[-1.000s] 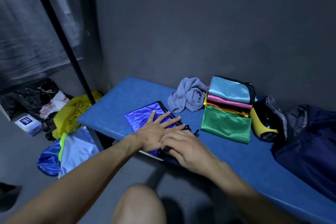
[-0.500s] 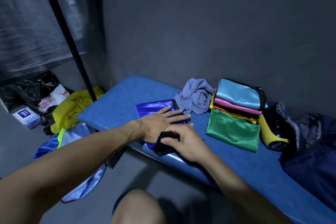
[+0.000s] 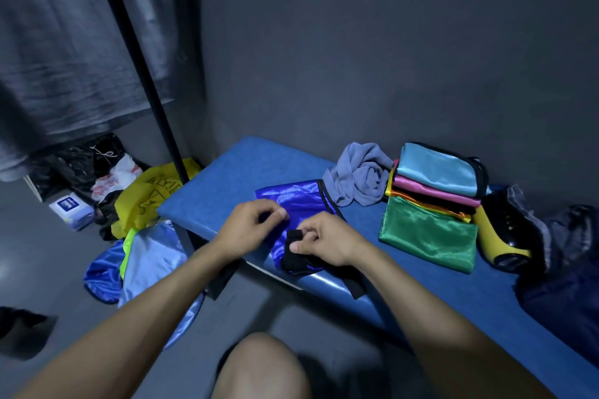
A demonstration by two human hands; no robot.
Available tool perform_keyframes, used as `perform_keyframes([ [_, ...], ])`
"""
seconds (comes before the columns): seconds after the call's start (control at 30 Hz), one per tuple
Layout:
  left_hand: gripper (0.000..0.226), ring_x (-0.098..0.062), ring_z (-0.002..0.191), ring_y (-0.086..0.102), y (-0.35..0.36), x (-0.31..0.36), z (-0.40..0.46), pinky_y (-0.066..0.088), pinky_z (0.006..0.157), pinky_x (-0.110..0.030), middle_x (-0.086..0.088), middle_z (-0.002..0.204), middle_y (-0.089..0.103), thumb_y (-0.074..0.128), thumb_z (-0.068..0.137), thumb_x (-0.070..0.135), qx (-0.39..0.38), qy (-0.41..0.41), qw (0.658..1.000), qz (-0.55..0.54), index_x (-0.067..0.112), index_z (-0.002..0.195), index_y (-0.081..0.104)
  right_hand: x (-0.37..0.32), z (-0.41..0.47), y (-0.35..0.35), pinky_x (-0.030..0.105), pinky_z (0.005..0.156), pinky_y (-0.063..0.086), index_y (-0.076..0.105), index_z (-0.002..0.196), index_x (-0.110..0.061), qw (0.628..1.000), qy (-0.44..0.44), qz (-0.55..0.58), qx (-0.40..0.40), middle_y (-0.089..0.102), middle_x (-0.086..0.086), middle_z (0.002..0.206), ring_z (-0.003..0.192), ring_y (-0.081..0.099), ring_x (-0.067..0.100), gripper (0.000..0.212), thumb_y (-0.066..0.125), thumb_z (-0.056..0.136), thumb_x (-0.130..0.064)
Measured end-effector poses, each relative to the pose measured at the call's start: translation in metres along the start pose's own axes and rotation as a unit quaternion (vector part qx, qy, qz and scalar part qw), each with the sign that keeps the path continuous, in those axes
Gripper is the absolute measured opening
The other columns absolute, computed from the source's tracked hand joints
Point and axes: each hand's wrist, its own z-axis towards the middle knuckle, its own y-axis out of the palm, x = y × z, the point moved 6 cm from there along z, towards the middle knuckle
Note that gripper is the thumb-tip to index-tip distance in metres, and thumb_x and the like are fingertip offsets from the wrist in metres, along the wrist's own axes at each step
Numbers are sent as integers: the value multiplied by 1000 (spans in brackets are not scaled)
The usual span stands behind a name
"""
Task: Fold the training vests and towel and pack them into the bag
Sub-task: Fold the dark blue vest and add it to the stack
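Both hands have changed from flat pressing to pinching: left hand (image 3: pixel 251 223) nips the shiny blue satin vest (image 3: pixel 293 201) on the blue padded bench (image 3: pixel 227 185), right hand (image 3: pixel 324 241) grasps its black trim (image 3: pixel 293 253). Folding continues.

shiny blue vest (image 3: pixel 301 201) with black trim spread flat at the bench's near edge, crumpled grey towel (image 3: pixel 359 176) just behind it, folded green, orange, pink and light-blue vests (image 3: pixel 431 201) stacked alongside, dark bag (image 3: pixel 564 272) at far right
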Motion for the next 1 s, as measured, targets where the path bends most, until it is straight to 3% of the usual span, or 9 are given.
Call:
perform_keyframes([
  [0.07, 26, 0, 68, 57, 9, 7, -16, 46, 69, -31, 14, 74, 66, 57, 101, 42, 2, -34, 997, -64, 24, 91, 73, 1, 3, 1, 27, 60, 37, 59, 72, -19, 999, 31, -6, 22, 51, -10, 52, 50, 40, 6, 27, 81, 85, -26],
  [0.23, 26, -8, 114, 59, 37, 22, -45, 43, 101, -32, 15, 121, 62, 54, 100, 26, 17, 62, 997, 36, 28, 124, 64, -5, 0, 4, 30, 67, 45, 55, 82, -21, 990, 46, -46, 125, 65, -3, 69, 63, 55, 14, 27, 81, 75, -18],
  [0.37, 27, -16, 117, 58, 51, 24, -58, 39, 108, -51, 11, 122, 63, 43, 102, 29, 30, 50, 989, 135, 28, 117, 65, -13, -14, -1, 29, 72, 47, 67, 82, -17, 987, -25, -88, 136, 63, -2, 75, 71, 58, 17, 13, 80, 80, -16],
  [0.5, 36, -22, 122, 61, 51, 20, -57, 42, 105, -60, 8, 123, 68, 42, 99, 37, 32, 31, 985, 169, 23, 108, 73, -4, -57, -46, 31, 82, 46, 67, 94, -25, 957, -121, -130, 228, 58, -8, 96, 88, 57, 13, 12, 72, 88, -33],
  [0.63, 46, -20, 126, 60, 47, 25, -53, 43, 106, -58, 12, 123, 71, 38, 95, 46, 7, 13, 977, 211, 26, 108, 77, 35, -99, -51, 23, 86, 46, 63, 109, -27, 975, -93, -159, 127, 54, -10, 108, 95, 56, 6, 42, 79, 78, -51],
  [0.77, 41, -25, 124, 62, 43, 37, -49, 45, 107, -53, 17, 118, 73, 42, 90, 44, -10, 34, 961, 274, 34, 107, 78, 50, -111, -37, 12, 78, 46, 64, 101, -22, 974, -127, -132, 133, 53, -11, 102, 88, 59, 2, 30, 84, 81, -29],
  [0.83, 37, -27, 131, 57, 45, 43, -46, 39, 112, -51, 17, 124, 71, 49, 93, 34, -36, 42, 957, 285, 36, 121, 72, 52, -112, -30, 13, 73, 44, 65, 98, -21, 969, -136, -142, 149, 53, -11, 98, 80, 57, 3, 19, 79, 85, -21],
  [0.93, 60, -21, 149, 37, 56, 52, -43, 18, 123, -42, 13, 151, 53, 51, 98, 12, -123, 62, 946, 292, 37, 151, 45, 49, -114, -18, 19, 75, 43, 65, 95, -18, 956, -159, -166, 180, 54, -9, 95, 79, 52, 4, 10, 67, 88, -11],
  [1.0, 72, -20, 153, 28, 63, 63, -41, 15, 125, -36, 9, 163, 37, 44, 98, 4, -173, 79, 935, 300, 38, 159, 27, 46, -118, -16, 20, 75, 44, 65, 95, -17, 950, -169, -166, 201, 56, -7, 96, 81, 54, 9, 11, 64, 88, -9],
])
